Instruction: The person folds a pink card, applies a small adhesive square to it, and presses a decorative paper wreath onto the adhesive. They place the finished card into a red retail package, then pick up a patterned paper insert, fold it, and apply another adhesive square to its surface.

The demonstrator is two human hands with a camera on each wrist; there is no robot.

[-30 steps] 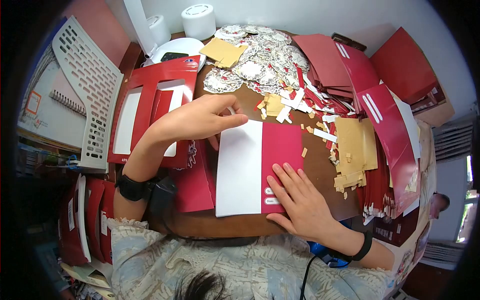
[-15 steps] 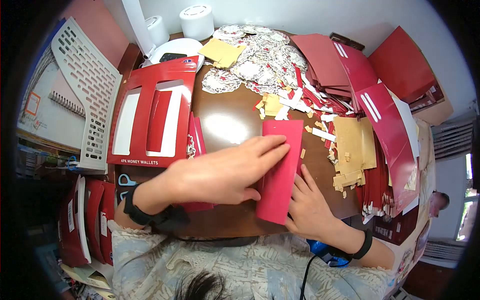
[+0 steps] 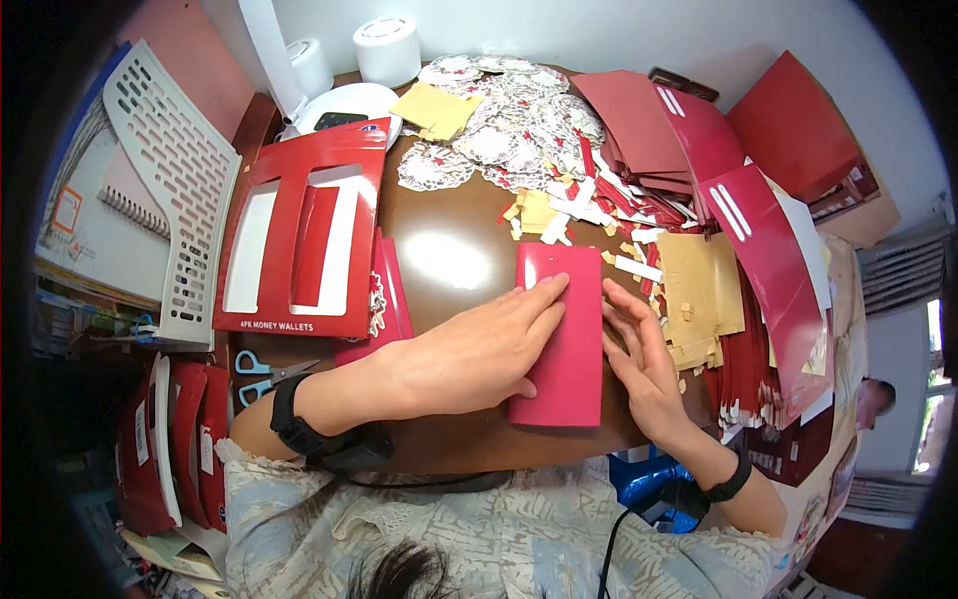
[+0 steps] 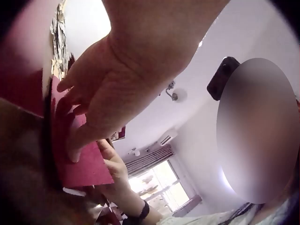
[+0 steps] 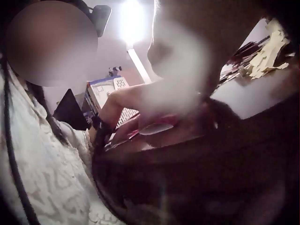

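A folded magenta card wallet (image 3: 569, 349) lies on the brown table in front of the person, long and narrow, its outer face up. Across its left side rests my left hand (image 3: 479, 344), fingers extended over the surface and thumb low near the left edge. The left wrist view shows the same wallet (image 4: 84, 173) under that hand's fingers. My right hand (image 3: 649, 369) is at the wallet's right edge, its fingers slightly bent and fingertips right by that edge. In the right wrist view the hand is blurred and dark.
A red window box (image 3: 274, 290) marked "4PK MONEY WALLETS" stands at left, with blue-handled scissors (image 3: 254, 367) below. Lacy paper cut-outs (image 3: 499, 120) are heaped at the back. Paper scraps, tan envelopes (image 3: 689, 285) and stacked red card (image 3: 753, 369) cover the right side.
The white inside page has folded over to the right, so the wallet now shows only magenta. My left hand moved right onto it; my right hand slid from on top to its right edge.
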